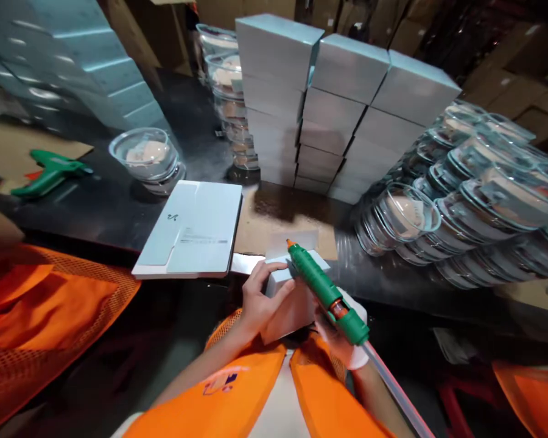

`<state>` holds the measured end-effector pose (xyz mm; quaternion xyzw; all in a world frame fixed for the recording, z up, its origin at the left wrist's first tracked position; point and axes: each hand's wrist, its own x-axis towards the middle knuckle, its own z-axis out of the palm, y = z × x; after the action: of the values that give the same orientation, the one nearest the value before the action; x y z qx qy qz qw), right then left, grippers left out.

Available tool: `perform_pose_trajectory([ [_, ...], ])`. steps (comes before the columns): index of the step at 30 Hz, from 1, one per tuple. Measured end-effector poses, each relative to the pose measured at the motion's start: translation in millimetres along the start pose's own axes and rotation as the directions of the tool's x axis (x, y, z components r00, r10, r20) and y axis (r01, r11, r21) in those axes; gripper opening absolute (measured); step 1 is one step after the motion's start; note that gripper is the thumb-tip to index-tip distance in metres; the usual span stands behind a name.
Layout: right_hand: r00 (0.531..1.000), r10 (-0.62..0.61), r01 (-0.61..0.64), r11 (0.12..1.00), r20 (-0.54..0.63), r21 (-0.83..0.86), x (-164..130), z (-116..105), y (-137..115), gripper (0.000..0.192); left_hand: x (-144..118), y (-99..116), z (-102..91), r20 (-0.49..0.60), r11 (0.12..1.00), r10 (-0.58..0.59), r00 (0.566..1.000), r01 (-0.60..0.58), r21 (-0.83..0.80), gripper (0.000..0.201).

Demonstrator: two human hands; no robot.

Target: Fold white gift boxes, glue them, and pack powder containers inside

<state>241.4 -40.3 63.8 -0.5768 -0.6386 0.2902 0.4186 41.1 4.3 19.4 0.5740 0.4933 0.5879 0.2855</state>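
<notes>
Flat cartons (pixel 189 230) beside left hand (pixel 260 301); stacked boxes (pixel 333 109) beyond.

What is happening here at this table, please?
A person in an orange vest holds a small white box in the left hand and a green glue gun in the right hand, with the nozzle at the box's open flap. A stack of flat white cartons lies on the dark table in front. Behind stand stacked white boxes, and clear round containers are piled to the right. A second glue gun lies at far left.
</notes>
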Motion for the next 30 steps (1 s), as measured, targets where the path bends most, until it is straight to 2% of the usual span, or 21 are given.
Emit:
perform_pose_trajectory([
  [2, 0.986, -0.161, 0.164, 0.976, 0.034, -0.143, 6, 4, -4, 0.012, -1, 0, 0.7, -0.003, 1.000, 0.015, 1.000, -0.015, 0.001, 0.020],
  [4, 0.965, -0.257, 0.263, 0.945, 0.054, -0.194, 13, 8, -7, 0.009, -1, 0, 0.7, -0.006, 1.000, 0.024, 1.000, -0.024, 0.005, 0.019],
  [7, 0.941, -0.333, 0.338, 0.915, 0.061, -0.220, 18, 12, -5, 0.008, -2, 1, -0.5, -0.004, 0.999, 0.040, 0.999, -0.040, 0.008, 0.020],
  [10, 0.939, -0.342, 0.341, 0.905, 0.043, -0.253, 17, 10, 4, 0.008, -2, 4, -2.5, -0.001, 0.999, 0.039, 0.999, -0.039, 0.011, 0.020],
  [13, 0.967, -0.254, 0.245, 0.937, -0.004, -0.249, 13, 4, 17, 0.008, -1, 5, -4.6, -0.005, 1.000, 0.028, 1.000, -0.028, 0.007, 0.022],
  [16, 0.986, -0.160, 0.144, 0.965, -0.054, -0.218, 11, -4, 29, 0.017, -1, 6, -6.2, 0.000, 1.000, 0.019, 1.000, -0.019, -0.003, 0.023],
  [21, 0.984, 0.035, -0.039, 0.999, -0.172, -0.019, 7, -9, 44, 0.018, -2, 6, -7.4, 0.007, 1.000, 0.006, 1.000, -0.005, -0.017, 0.022],
  [24, 0.960, 0.204, -0.184, 0.976, -0.190, 0.118, 3, -11, 45, 0.028, -2, 4, -9.6, 0.005, 0.999, -0.022, 1.000, 0.022, -0.031, 0.025],
  [27, 0.886, 0.438, -0.387, 0.879, -0.149, 0.279, 12, -16, 44, 0.039, -2, 0, -14.8, -0.004, 0.997, -0.078, 0.997, 0.078, -0.030, 0.029],
  [30, 0.856, 0.513, -0.473, 0.829, -0.068, 0.297, 40, -18, 49, 0.050, -1, -4, -20.5, -0.011, 0.989, -0.132, 0.991, 0.131, -0.068, 0.031],
])
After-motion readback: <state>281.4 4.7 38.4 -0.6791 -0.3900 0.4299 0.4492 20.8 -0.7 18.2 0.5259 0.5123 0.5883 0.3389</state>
